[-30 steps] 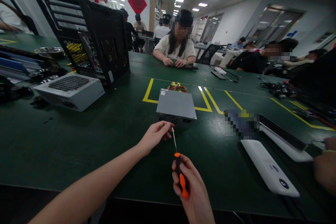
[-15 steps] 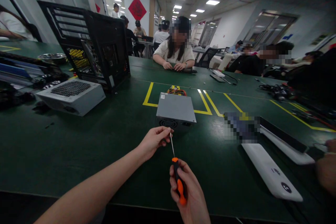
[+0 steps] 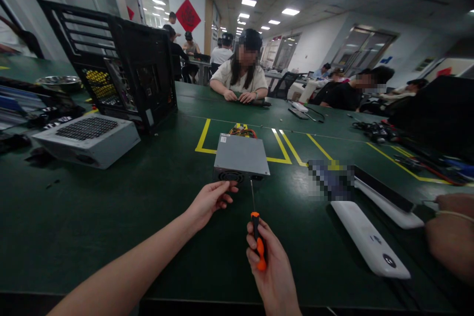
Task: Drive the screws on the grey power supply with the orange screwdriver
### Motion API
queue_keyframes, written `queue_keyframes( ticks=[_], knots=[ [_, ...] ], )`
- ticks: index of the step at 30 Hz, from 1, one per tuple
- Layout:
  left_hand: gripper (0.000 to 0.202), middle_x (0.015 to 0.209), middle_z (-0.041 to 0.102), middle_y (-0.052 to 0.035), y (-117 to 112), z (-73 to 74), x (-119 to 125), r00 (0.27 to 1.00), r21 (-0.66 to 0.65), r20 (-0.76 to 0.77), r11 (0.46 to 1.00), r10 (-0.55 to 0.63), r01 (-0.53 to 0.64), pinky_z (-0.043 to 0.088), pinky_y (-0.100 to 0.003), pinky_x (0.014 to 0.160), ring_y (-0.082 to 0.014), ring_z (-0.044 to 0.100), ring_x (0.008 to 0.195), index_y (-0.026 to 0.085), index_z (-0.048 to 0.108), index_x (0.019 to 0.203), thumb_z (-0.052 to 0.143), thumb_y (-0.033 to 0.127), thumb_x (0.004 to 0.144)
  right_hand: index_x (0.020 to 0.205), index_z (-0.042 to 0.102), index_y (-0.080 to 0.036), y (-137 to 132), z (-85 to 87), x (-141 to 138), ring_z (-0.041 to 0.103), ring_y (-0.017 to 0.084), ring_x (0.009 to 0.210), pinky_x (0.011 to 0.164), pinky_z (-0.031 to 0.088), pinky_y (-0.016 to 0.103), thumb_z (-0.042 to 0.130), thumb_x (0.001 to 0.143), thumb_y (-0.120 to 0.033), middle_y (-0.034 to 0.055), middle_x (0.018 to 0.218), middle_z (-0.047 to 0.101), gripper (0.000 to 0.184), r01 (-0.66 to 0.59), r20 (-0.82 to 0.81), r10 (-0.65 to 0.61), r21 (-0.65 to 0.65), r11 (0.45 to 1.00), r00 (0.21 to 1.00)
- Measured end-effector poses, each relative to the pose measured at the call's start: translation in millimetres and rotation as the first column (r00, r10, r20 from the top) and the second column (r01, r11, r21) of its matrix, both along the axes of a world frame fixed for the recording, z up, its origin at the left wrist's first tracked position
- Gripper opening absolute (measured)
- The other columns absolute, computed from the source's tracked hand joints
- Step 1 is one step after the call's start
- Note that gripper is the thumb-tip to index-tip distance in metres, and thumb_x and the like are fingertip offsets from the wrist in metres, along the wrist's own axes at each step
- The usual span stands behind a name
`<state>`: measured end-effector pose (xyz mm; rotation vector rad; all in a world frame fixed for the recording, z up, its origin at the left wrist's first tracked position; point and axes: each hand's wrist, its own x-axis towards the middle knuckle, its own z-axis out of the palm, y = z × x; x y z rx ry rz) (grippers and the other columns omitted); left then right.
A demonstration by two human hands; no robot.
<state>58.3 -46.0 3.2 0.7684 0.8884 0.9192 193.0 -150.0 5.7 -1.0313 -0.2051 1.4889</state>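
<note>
A grey power supply unit (image 3: 241, 157) lies on the green table (image 3: 111, 207) in front of me, with coloured wires at its far end. My left hand (image 3: 210, 201) reaches to its near face, fingers curled as in a pinch just below the fan grille; what they hold is too small to see. My right hand (image 3: 272, 269) is wrapped round the orange-and-black handle of a screwdriver (image 3: 256, 229). Its thin shaft points up toward the unit's near face, a little right of my left hand.
A second grey power supply (image 3: 87, 138) and an open black computer case (image 3: 122, 64) stand at the left. White flat covers (image 3: 370, 237) lie at the right, beside another person's forearm (image 3: 450, 237). People sit across the table. Yellow tape lines (image 3: 281, 145) mark the surface.
The screwdriver tip has moved right, away from my left fingertips, and now stands apart from them. My left hand stays by the unit's near face. The view has shifted slightly.
</note>
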Motion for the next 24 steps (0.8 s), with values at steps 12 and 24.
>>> queue_keyframes(
  ticks=[12,24],
  knots=[
    [0.024,0.097,0.062,-0.0081,0.8,0.4,-0.9,1.0,0.001,-0.002,1.0,-0.001,0.001,0.036,-0.014,0.048,-0.0041,0.052,0.06,0.015,0.062,0.1,0.057,0.024,0.078,0.088,0.057,-0.018,8.1,0.3,-2.0,0.047,0.004,0.052,0.039,0.033,0.011,0.066,0.067,-0.023,-0.0007,0.073,0.059,0.024,0.012,-0.058,-0.012,-0.002,1.0,0.998],
    [0.026,0.095,0.062,-0.0079,0.8,-0.9,-0.8,0.998,0.062,-0.068,0.998,-0.004,0.008,0.036,-0.016,0.048,-0.0057,0.053,0.06,0.015,0.059,0.102,0.056,0.025,0.078,0.098,0.061,-0.022,7.0,-1.4,1.2,0.06,0.012,0.073,0.051,0.047,0.019,0.065,0.07,-0.031,0.0037,0.093,0.065,0.03,0.047,0.107,-0.046,-0.009,0.999,0.993]
  ],
)
